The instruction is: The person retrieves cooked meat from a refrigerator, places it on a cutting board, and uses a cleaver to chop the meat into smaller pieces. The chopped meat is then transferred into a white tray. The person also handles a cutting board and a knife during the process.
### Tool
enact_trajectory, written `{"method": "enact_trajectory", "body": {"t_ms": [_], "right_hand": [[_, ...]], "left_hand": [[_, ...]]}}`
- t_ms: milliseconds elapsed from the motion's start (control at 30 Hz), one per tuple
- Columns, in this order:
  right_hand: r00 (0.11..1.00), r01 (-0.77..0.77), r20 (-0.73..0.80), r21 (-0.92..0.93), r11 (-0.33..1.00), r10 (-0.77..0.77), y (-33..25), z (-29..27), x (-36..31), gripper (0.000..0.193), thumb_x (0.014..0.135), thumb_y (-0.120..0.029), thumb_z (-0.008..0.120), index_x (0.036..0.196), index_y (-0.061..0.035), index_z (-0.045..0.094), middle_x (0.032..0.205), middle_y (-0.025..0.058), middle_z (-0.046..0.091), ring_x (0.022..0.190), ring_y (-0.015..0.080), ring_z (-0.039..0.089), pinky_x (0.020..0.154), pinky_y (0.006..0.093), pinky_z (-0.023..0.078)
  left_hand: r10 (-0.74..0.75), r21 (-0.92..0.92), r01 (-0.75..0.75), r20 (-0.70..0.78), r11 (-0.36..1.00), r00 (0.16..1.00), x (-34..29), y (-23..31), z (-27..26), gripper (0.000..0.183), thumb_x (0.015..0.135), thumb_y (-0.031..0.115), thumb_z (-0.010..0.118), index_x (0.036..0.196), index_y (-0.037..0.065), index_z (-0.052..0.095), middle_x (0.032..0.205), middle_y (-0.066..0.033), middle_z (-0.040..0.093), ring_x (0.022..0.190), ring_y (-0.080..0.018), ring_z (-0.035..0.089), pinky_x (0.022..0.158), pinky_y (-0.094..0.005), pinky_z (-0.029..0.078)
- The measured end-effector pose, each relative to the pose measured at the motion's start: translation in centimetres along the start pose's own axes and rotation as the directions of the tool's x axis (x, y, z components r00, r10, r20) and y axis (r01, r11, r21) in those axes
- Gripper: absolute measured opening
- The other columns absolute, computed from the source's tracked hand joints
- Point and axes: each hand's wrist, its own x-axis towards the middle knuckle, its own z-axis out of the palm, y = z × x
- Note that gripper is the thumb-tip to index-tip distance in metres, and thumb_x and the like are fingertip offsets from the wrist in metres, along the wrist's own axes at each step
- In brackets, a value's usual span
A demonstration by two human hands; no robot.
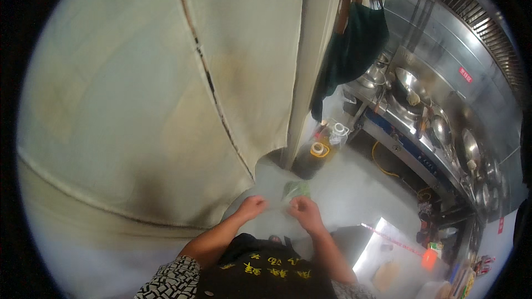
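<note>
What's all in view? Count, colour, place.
blurred bag: 1, greenish, lower centre
curtain panels: 2+, cream, left
hanging cloth: 1, dark green, top
jugs: 2+, orange and white handles, floor
stove: 1, silver and blue, right
pans: several, silver, on stove
hose: 1, yellow, below stove
table: 1, silver, lower right
round board: 1, tan, on table
vent: 1, silver, top right
worn apron: 1, black, bottom
left hand: 1, bare, lower centre
right hand: 1, bare, lower centre

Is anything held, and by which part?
The right hand seems to pinch a greenish clear bag by its near edge; for the left hand, I can't tell.
</note>
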Motion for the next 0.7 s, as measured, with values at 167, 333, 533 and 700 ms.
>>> {"method": "enact_trajectory", "body": {"t_ms": [167,333,533,700], "right_hand": [[0.994,0.104,-0.003,-0.157,0.982,-0.106,0.3,-0.2,9.2,0.02,0.081,-0.009,0.072,0.097,-0.0031,0.061,0.074,0.0001,0.057,0.065,0.0071,0.05,0.061,0.0236,0.044],[0.998,0.062,0.028,-0.127,0.99,-0.059,3.0,1.3,17.7,0.02,0.085,-0.012,0.069,0.098,-0.001,0.06,0.076,0.004,0.06,0.068,0.0104,0.055,0.065,0.0269,0.047],[0.971,-0.122,0.198,-0.055,0.991,0.13,4.0,6.2,25.6,0.018,0.086,-0.011,0.067,0.1,-0.0014,0.062,0.089,0.0085,0.065,0.082,0.0139,0.061,0.075,0.0304,0.049],[0.929,0.004,0.368,-0.091,0.996,0.03,5.7,11.2,33.1,0.018,0.085,-0.007,0.064,0.102,-0.0024,0.063,0.106,0.0145,0.066,0.096,0.0296,0.064,0.085,0.0366,0.05]], "left_hand": [[0.443,0.142,-0.423,-0.178,0.895,0.879,12.5,11.2,-4.9,0.044,0.085,0.028,0.064,0.121,0.002,0.059,0.118,-0.0189,0.063,0.112,-0.031,0.059,0.094,-0.0373,0.046],[0.306,-0.009,-0.377,-0.567,0.926,0.765,21.3,9.2,-22.9,0.053,0.095,0.025,0.056,0.141,0.005,0.041,0.142,-0.0107,0.046,0.127,-0.0206,0.046,0.108,-0.034,0.034],[0.134,0.148,0.067,-0.975,0.987,0.179,7.8,-6.1,-55.8,0.057,0.093,0.025,0.058,0.142,0.005,0.039,0.143,-0.0119,0.043,0.13,-0.0221,0.042,0.109,-0.0359,0.032],[0.151,0.18,0.339,-0.983,0.923,0.108,-0.1,-5.5,-63.6,0.06,0.091,0.026,0.061,0.143,0.005,0.037,0.145,-0.0128,0.041,0.132,-0.0232,0.039,0.111,-0.0375,0.03]]}}
